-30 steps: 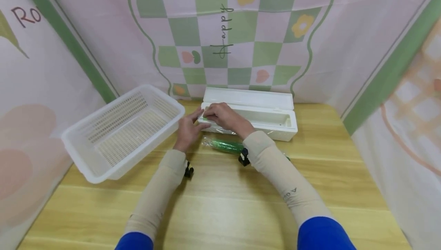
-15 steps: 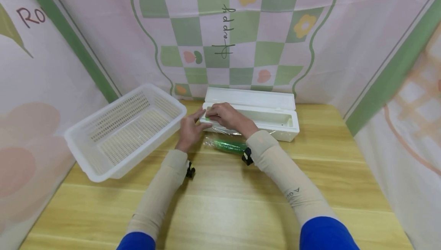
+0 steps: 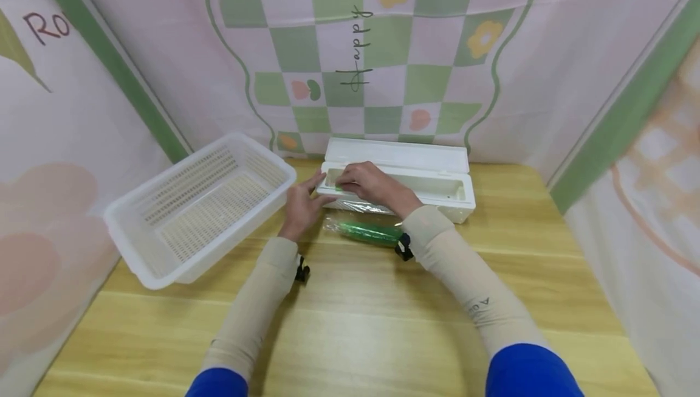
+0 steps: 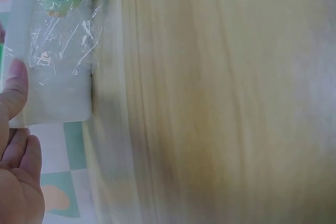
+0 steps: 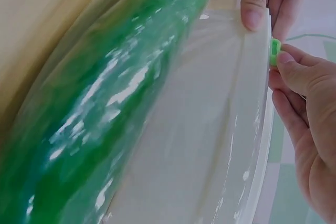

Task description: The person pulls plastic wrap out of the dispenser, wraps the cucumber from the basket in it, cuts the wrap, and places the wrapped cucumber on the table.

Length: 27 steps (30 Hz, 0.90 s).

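Pinched by the thumb and fingers of the right hand (image 3: 374,184), a small green piece (image 5: 274,52) sits at the front rim of the long white box (image 3: 456,209). The left hand (image 3: 301,205) holds the box's left end, and a long green thing (image 3: 369,233) in clear film (image 3: 332,225) lies on the table (image 3: 350,324) just in front.

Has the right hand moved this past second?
Yes: in the head view, the right hand shifted rightward along the white box, away from its left end.
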Available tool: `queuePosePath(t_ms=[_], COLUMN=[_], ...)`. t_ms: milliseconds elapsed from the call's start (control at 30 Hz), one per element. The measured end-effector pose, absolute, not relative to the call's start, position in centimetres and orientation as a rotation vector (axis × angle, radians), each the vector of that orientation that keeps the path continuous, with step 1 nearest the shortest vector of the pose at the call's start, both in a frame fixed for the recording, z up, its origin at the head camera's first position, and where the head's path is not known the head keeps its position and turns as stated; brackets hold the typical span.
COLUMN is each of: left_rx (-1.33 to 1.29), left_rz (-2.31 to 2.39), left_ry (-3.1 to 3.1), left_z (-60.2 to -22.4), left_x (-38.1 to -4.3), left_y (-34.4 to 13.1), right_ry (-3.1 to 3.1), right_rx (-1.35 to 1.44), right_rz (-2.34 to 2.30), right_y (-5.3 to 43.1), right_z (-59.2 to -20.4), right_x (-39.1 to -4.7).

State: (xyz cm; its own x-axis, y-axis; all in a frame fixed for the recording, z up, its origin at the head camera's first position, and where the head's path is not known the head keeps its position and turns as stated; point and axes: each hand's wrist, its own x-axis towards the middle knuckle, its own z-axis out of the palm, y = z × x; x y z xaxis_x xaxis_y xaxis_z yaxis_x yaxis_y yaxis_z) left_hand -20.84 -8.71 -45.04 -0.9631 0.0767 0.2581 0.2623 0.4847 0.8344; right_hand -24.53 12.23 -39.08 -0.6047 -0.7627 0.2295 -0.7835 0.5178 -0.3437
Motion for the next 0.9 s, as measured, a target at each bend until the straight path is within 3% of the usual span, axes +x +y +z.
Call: queuePosePath(t_ms=[500,900], left_rx=[-0.254,-0.278], left_rz=[-1.532,-1.537], left_ry=[-2.533,-2.515], left_z=[-45.1,-45.4], left_x=[-20.8,-20.7], left_y=[-8.5,-8.6], right_ry=[-2.688,-2.671], right_rx=[1.346,1.313], right_rz=[0.685,0.693], right_y=[16.2,22.3], right_z=[-39.4,-39.0], right_x=[-23.5,-21.7])
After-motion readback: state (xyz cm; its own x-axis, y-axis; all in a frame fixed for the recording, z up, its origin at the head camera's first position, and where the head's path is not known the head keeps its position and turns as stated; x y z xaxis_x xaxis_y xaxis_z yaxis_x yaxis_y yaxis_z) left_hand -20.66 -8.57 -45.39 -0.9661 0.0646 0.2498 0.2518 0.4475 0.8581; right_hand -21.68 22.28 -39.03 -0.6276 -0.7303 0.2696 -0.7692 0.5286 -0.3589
